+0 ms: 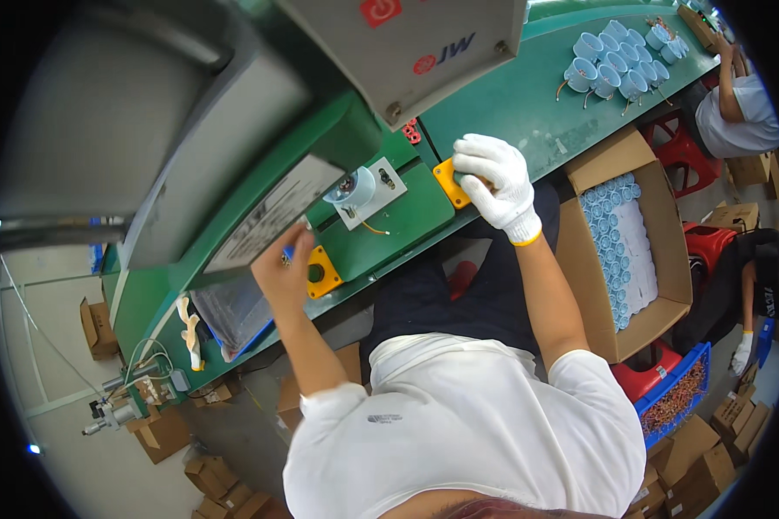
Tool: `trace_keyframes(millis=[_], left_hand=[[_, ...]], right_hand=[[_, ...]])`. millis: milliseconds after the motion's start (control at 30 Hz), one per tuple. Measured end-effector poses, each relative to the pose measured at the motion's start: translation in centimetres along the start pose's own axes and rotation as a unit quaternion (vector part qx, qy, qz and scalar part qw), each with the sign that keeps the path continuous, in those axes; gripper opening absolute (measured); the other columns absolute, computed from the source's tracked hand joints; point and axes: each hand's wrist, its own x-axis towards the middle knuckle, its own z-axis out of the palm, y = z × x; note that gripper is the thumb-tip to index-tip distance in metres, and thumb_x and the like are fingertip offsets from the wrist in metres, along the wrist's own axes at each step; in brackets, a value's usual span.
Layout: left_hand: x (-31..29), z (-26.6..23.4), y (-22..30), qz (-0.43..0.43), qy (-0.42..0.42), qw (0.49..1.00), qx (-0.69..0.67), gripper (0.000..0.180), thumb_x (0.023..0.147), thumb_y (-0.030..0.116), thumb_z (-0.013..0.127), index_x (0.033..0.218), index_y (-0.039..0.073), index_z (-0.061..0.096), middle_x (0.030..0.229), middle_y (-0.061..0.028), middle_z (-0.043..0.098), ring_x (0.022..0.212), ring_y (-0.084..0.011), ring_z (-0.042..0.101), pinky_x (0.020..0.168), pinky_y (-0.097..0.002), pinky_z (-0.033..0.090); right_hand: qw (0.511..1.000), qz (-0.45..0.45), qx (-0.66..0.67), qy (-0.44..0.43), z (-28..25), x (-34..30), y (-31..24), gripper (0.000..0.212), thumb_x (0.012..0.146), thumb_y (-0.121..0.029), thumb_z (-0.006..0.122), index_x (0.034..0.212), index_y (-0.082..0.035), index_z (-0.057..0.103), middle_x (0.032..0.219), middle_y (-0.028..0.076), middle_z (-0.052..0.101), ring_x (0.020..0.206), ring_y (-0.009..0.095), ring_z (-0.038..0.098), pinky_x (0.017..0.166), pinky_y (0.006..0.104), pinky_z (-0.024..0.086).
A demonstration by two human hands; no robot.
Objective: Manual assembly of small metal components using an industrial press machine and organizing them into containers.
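My right hand (496,180), in a white knit glove, curls over the push button of a yellow button box (448,183) at the bench edge. My left hand (284,266) is bare and smeared by motion; its fingers are raised beside a second yellow button box (325,272) with a dark round button. Something small and blue shows by those fingers, but I cannot make out what it is. Between the two boxes, a light blue cup (353,186) lies on its side at a metal fixture plate (374,195). A thin yellow wire (374,228) runs from it.
A large green machine (320,130) overhangs the left. Several light blue cups (613,62) with wires stand on the green bench (528,108). An open carton (593,298) of blue parts sits at my right. Beyond are a blue crate (679,394) and other people.
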Motion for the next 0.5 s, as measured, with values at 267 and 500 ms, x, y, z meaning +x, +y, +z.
trace_keyframes(millis=[267, 500], left_hand=[[-7.3, 0.2, -3.8, 0.174, 0.108, 0.955, 0.215, 0.015, 0.081, 0.006, 0.092, 0.092, 0.003, 0.083, 0.125, -0.0122, 0.080, 0.121, -0.0369, 0.071, 0.098, -0.0465, 0.058], [-5.2, -2.0, -4.1, 0.222, 0.006, 0.946, 0.237, 0.010, 0.087, 0.011, 0.088, 0.088, 0.002, 0.082, 0.120, -0.0124, 0.081, 0.119, -0.0373, 0.070, 0.100, -0.0468, 0.055]], right_hand=[[0.996, -0.078, -0.028, 0.031, 0.9, -0.3, 0.4, 0.013, 0.076, -0.008, 0.073, 0.088, -0.003, 0.075, 0.116, 0.019, 0.077, 0.104, 0.045, 0.073, 0.096, 0.0513, 0.061], [1.000, -0.006, 0.016, 0.007, 1.6, -0.9, 0.1, 0.016, 0.077, -0.011, 0.073, 0.089, -0.001, 0.072, 0.123, 0.025, 0.077, 0.116, 0.047, 0.071, 0.110, 0.0528, 0.055]])
